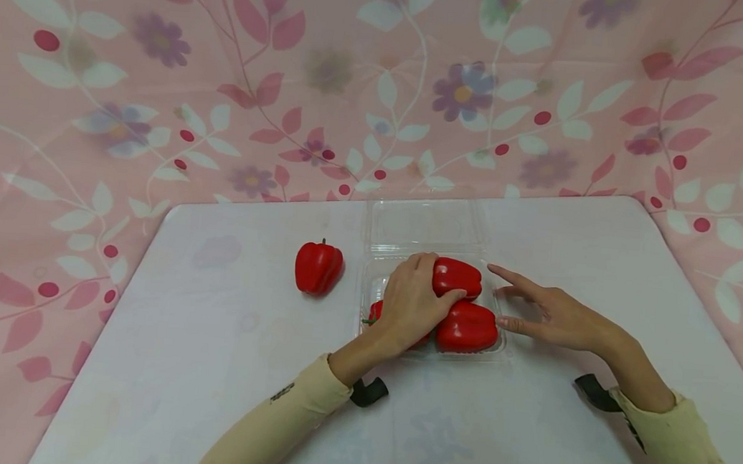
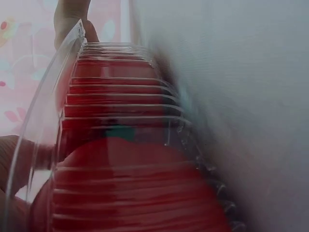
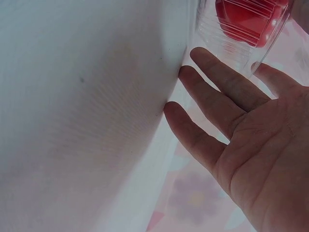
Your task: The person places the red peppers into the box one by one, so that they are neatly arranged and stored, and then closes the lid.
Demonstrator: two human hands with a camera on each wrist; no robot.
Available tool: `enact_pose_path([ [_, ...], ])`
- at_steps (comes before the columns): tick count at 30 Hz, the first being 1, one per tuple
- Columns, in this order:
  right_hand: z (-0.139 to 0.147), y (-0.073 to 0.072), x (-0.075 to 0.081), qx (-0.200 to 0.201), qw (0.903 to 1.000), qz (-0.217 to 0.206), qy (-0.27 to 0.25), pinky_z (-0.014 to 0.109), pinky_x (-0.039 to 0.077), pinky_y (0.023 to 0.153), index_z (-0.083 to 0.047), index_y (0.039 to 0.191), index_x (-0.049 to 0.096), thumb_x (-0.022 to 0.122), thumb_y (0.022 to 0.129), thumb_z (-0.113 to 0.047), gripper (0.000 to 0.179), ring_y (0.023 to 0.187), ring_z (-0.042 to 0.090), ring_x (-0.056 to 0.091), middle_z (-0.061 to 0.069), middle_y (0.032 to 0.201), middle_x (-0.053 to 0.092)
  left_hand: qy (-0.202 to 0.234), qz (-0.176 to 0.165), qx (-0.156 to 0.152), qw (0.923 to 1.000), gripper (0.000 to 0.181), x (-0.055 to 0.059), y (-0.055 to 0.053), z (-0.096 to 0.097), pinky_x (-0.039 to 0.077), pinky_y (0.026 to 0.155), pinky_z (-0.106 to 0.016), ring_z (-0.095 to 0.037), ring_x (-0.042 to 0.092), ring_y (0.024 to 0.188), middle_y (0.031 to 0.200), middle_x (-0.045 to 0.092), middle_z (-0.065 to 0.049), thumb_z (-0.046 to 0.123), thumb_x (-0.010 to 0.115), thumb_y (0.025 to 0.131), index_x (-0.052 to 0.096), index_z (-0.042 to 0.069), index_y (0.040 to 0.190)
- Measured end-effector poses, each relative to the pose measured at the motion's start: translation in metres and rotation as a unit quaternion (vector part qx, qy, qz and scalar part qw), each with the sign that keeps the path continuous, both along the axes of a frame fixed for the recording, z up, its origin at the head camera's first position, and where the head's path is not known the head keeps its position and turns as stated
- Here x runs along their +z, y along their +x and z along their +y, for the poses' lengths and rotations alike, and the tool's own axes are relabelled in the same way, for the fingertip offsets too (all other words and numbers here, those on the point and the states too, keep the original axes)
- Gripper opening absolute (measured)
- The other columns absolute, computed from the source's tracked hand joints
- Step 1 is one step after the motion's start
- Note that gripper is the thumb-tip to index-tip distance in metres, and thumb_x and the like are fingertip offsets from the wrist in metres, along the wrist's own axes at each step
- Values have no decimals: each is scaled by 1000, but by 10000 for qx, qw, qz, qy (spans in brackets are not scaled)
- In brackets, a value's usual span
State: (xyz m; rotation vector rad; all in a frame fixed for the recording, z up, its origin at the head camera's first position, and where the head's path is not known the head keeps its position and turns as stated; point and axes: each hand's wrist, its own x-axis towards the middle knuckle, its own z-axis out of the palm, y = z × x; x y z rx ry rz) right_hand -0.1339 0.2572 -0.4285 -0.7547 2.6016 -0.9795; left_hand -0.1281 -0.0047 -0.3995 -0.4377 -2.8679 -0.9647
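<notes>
Several red bell peppers sit in a clear plastic clamshell box (image 1: 493, 350), its lid (image 1: 427, 221) lying back open. My left hand (image 1: 412, 296) reaches over the box and holds the far right bell pepper (image 1: 457, 277), thumb along its near side, fingertips hidden behind it. Just nearer lies another bell pepper (image 1: 468, 328). Under the left hand, a third pepper (image 1: 375, 310) shows a green stem. At the box's right edge, my right hand (image 1: 549, 316) has its fingers spread, the index and thumb tips close to the rim. The right wrist view shows that palm holding nothing.
One more red bell pepper (image 1: 318, 268) stands on the white-covered table (image 1: 222, 336), left of the box. Behind the table hangs a pink floral cloth (image 1: 330, 78). A black curved piece (image 1: 369, 392) shows beneath the left wrist, another black piece (image 1: 596, 393) beside the right wrist.
</notes>
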Motion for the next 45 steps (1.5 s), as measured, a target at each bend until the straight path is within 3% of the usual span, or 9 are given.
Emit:
enact_pose_path([
  [8, 0, 0, 0, -14, 10000, -27, 16, 71, 42, 90, -29, 156, 25, 72, 88, -42, 84, 126, 38, 51, 10, 134, 59, -78, -248, -111, 9996, 67, 0, -2, 0, 55, 83, -35, -20, 54, 106, 122, 58, -6, 34, 82, 79, 50, 8, 132],
  [13, -2, -1, 1, 1, 10000, -70, 5, 73, 40, 91, -29, 157, 25, 71, 88, -42, 83, 127, 38, 50, 11, 134, 59, -109, -112, -284, 9995, 62, 2, -2, -3, 55, 84, -35, -20, 55, 105, 123, 57, -7, 32, 80, 82, 52, 6, 131],
  [17, -3, -1, 3, 23, 9999, -99, -11, 73, 39, 91, -29, 157, 25, 71, 89, -42, 83, 127, 38, 50, 12, 135, 58, 28, -94, -449, 9989, 59, 4, -1, -8, 56, 86, -36, -22, 58, 108, 130, 54, -9, 29, 77, 85, 53, 5, 134],
  [22, -3, -2, 4, 37, 9999, -100, 10, 73, 39, 92, -30, 157, 25, 71, 89, -42, 83, 127, 38, 51, 12, 136, 58, 233, -314, -551, 9977, 57, 7, 2, -17, 56, 86, -38, -22, 58, 113, 140, 48, -8, 27, 76, 87, 54, 6, 136],
  [36, -4, -1, 3, -10, 9999, -102, 39, 72, 41, 91, -27, 156, 26, 71, 88, -43, 83, 127, 39, 50, 12, 135, 59, 364, -267, -692, 9966, 51, 14, 8, -41, 52, 93, -38, -19, 55, 117, 132, 56, -4, 28, 75, 88, 57, 9, 132],
  [45, -3, 1, 5, -48, 9998, -148, 100, 73, 40, 91, -28, 157, 25, 70, 88, -44, 84, 127, 39, 50, 12, 135, 58, 625, 13, -822, 9947, 49, 11, 7, -58, 55, 84, -33, -22, 60, 110, 128, 59, -4, 26, 76, 87, 58, 11, 130],
])
